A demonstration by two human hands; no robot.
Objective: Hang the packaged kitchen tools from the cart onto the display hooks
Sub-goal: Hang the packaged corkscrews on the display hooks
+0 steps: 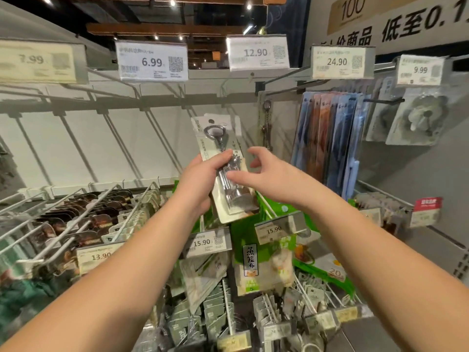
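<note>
We count two hands — left hand (200,179) and right hand (274,174) — and one packaged corkscrew (228,174) up between them. One more corkscrew pack (266,123) hangs behind. Five top-row price tags read 7.99 (38,60), 6.99 (152,60), 12.90 (257,53), 24.90 (341,62), 9.99 (421,69). Lower down, two 15.90 tags (206,242) — one 13.90 tag (97,256).

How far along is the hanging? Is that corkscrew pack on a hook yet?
Not yet. One similar pack already hangs under the 12.90 tag. The left hand grips the corkscrew pack, tilted and off any hook; the right hand touches it with relaxed fingers. The upper-left hooks are bare. The cart is out of view.
</note>
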